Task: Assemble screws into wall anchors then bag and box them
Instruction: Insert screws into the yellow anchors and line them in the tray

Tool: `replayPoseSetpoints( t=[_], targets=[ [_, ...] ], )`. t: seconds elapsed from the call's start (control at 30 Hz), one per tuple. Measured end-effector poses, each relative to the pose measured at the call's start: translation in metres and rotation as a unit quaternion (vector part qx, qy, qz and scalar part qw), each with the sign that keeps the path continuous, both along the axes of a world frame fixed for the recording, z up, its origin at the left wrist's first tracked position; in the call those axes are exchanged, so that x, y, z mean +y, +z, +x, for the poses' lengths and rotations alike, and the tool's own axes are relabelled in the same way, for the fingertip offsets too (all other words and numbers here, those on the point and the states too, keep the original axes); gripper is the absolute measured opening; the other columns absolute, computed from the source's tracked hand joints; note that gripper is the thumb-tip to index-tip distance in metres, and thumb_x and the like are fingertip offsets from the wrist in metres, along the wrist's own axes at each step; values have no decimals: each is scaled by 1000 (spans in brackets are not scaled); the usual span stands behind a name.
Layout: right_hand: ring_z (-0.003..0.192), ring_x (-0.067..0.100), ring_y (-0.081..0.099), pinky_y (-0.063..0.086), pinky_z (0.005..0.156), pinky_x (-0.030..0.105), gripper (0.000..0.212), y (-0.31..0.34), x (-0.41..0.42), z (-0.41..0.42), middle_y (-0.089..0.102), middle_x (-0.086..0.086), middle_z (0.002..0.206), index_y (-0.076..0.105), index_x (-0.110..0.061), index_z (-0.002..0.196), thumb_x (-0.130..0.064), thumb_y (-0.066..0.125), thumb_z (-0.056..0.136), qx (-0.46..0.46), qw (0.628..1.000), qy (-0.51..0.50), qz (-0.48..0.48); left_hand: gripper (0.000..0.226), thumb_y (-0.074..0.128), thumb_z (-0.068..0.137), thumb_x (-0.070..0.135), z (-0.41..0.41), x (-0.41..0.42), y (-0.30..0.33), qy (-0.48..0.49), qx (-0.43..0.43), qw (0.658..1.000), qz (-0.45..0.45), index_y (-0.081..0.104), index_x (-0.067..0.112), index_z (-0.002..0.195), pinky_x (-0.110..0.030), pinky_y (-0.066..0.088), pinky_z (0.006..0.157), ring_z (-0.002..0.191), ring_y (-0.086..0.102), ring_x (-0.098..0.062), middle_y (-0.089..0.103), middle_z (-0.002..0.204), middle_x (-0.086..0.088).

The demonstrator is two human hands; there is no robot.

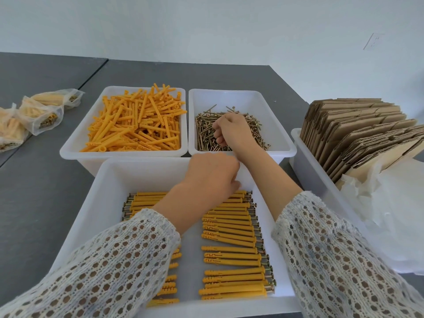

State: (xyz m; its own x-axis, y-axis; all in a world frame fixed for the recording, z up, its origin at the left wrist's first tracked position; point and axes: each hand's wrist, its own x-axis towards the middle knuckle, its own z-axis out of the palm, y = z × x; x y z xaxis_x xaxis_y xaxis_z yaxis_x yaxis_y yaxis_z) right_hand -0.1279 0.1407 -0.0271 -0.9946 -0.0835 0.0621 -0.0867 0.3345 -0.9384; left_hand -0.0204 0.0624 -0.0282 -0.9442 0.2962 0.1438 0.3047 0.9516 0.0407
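In the far right bin [284,143] our right hand [231,131] is dipping into the loose screws [204,134], fingers curled among them; whether it is gripping any we cannot tell. Our left hand [211,175] is hovering, fingers bent, over the near bin [110,180], above rows of assembled anchors [231,251]; we cannot tell if it is holding anything. Bare anchors [135,125] are filling the left bin [75,145].

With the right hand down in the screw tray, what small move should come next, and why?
Probably pinch one screw and lift it out. The right hand is curled over the screws, though whether it grips one is hidden. The left hand hovers over the near tray of assembled anchors; its fingers are hidden too.
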Motion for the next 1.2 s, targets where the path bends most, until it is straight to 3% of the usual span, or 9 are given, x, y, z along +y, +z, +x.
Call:
replayPoseSetpoints(
  t=[0.13, 0.27, 0.43, 0.57, 0.67, 0.8, 0.87, 1.0, 1.2],
  targets=[
    [62, 17, 53, 49, 64, 33, 27, 0, 0, -2, 59, 3, 66, 59, -10, 70, -4, 44, 91, -8, 1000, -22, 8, 29, 49, 97, 41, -4, -11, 7, 31, 57, 990, 125, 63, 25, 78, -28, 45, 57, 69, 59, -16, 60, 69, 6],
    [57, 18, 32, 30, 56, 30, 33, 2, -1, -2, 37, 2, 56, 34, -15, 57, -1, 44, 85, -10, 998, -16, 60, 18, 49, 95, 27, -7, -28, 17, 49, 202, 955, 211, 63, 27, 83, -27, 38, 48, 65, 56, -12, 62, 71, 8],
    [55, 18, 31, 28, 51, 26, 32, 4, -4, 3, 37, 2, 58, 33, -14, 60, -9, 42, 90, -23, 980, 57, 189, 21, 51, 94, 21, -25, -60, 11, 97, 239, 954, 152, 65, 19, 109, -37, 47, 71, 106, 53, -24, 62, 112, -1],
    [55, 17, 33, 28, 52, 28, 35, 4, -13, 4, 36, 0, 60, 34, -14, 62, -18, 44, 95, -40, 943, 96, 317, 41, 56, 90, 26, -33, -79, 0, 218, 156, 960, 74, 54, 16, 130, -50, 38, 96, 132, 34, -37, 39, 145, -12],
    [84, 25, 53, 45, 75, 33, 20, 0, -21, 6, 55, 7, 89, 53, -10, 89, -27, 44, 96, -46, 921, 85, 378, 53, 54, 92, 35, -36, -86, -5, 270, 87, 954, 92, 42, 16, 141, -56, 34, 103, 136, 29, -45, 29, 152, -18],
    [119, 34, 50, 37, 83, 39, 49, -2, -27, 8, 43, 14, 142, 42, -13, 139, -36, 42, 95, -67, 898, 53, 432, 58, 48, 97, 40, -44, -97, -8, 279, -3, 953, 121, 32, 20, 149, -54, 38, 101, 130, 39, -46, 36, 148, -20],
    [107, 29, 54, 32, 75, 36, 47, -2, -28, 9, 50, 11, 134, 47, -13, 134, -37, 43, 94, -79, 897, 41, 433, 52, 45, 98, 43, -47, -102, -9, 277, -23, 955, 108, 39, 24, 146, -53, 36, 102, 130, 39, -43, 41, 145, -18],
    [67, 17, 47, 29, 60, 32, 25, -3, -29, 9, 55, 0, 80, 57, -13, 97, -34, 42, 92, -66, 895, 19, 440, 38, 37, 98, 42, -49, -105, -7, 261, -54, 961, 76, 56, 32, 130, -53, 34, 103, 128, 39, -39, 49, 138, -13],
    [67, 17, 46, 34, 70, 34, 21, -2, -31, 11, 53, 0, 79, 53, -15, 90, -33, 42, 93, -61, 897, 14, 438, 21, 38, 94, 32, -49, -104, -4, 260, -71, 957, 106, 56, 31, 84, -52, 35, 99, 111, 48, -32, 58, 102, -3]
  ],
)
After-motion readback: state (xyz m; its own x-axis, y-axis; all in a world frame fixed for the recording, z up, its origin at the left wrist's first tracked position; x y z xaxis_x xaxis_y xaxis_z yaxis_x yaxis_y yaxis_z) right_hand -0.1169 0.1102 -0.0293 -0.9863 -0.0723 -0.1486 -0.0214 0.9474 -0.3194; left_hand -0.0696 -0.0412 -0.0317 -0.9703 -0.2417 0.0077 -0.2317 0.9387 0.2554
